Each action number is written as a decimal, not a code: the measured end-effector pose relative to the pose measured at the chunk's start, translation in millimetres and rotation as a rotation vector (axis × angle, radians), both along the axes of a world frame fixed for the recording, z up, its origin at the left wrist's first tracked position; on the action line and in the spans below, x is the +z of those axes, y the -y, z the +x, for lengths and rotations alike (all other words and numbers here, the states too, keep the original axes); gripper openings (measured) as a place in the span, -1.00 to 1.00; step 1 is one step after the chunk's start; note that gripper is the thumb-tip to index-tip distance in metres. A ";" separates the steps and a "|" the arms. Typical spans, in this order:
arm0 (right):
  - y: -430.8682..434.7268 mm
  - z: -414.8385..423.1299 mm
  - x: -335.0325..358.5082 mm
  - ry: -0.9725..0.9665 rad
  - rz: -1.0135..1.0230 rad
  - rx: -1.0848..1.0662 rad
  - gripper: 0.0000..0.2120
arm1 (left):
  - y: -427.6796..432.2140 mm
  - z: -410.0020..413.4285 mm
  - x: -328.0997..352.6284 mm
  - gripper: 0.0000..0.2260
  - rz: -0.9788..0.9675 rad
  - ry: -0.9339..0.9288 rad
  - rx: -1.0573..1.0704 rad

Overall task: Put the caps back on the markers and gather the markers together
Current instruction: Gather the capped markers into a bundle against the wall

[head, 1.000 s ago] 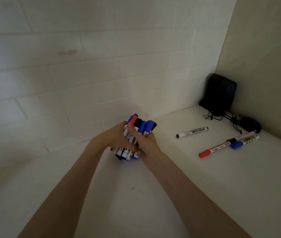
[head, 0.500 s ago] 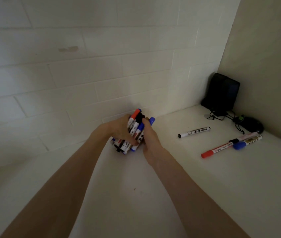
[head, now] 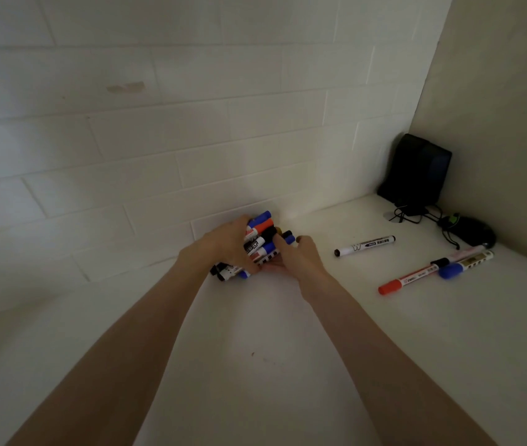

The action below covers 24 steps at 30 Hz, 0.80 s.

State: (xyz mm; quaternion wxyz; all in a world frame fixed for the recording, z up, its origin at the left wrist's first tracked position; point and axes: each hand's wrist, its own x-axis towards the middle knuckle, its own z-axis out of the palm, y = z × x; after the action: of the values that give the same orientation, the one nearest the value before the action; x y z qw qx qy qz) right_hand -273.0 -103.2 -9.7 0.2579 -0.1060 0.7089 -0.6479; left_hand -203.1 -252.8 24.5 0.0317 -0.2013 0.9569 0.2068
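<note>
- Two hands, together, both clamped on one bundle (head: 260, 239) of capped markers; count inside impossible to tell.
- Left hand (head: 223, 246) curled over its top, right hand (head: 297, 262) cupping its right side.
- Bundle low at the counter (head: 287, 365), by the wall (head: 191, 140).
- Four loose markers well right of the hands: black marker (head: 365, 245) alone; red marker (head: 408, 279), pink marker (head: 468, 252) and blue marker (head: 466, 264) close together.

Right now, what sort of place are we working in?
Likely an office or classroom desk corner: white desktop against a white brick-pattern wall, a black mouse and cabled black box in the corner, loose markers beside the hand-held marker bundle.
</note>
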 end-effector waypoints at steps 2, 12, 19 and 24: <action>-3.5 -3.4 -4.9 -0.130 0.106 -0.001 -0.43 | 1.6 -0.7 -0.9 -0.02 -0.079 0.013 -0.030; -11.0 -3.6 -7.0 -0.418 0.086 0.216 -0.45 | 14.3 10.3 -17.8 0.02 -0.427 -0.129 -0.162; 0.6 0.8 -9.1 -0.531 0.136 0.308 -0.50 | -0.3 21.9 -38.3 0.01 -0.512 -0.268 -0.136; 0.9 0.7 -20.1 -0.580 0.071 0.221 -0.48 | -1.9 18.8 -44.4 0.12 -0.570 -0.219 -0.109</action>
State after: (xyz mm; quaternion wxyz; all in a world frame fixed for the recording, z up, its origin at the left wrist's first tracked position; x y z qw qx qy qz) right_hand -272.3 -104.1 -29.9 0.1173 -0.3536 0.7594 -0.5334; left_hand -184.4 -250.9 -19.9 -0.1181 -0.1272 0.9835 -0.0516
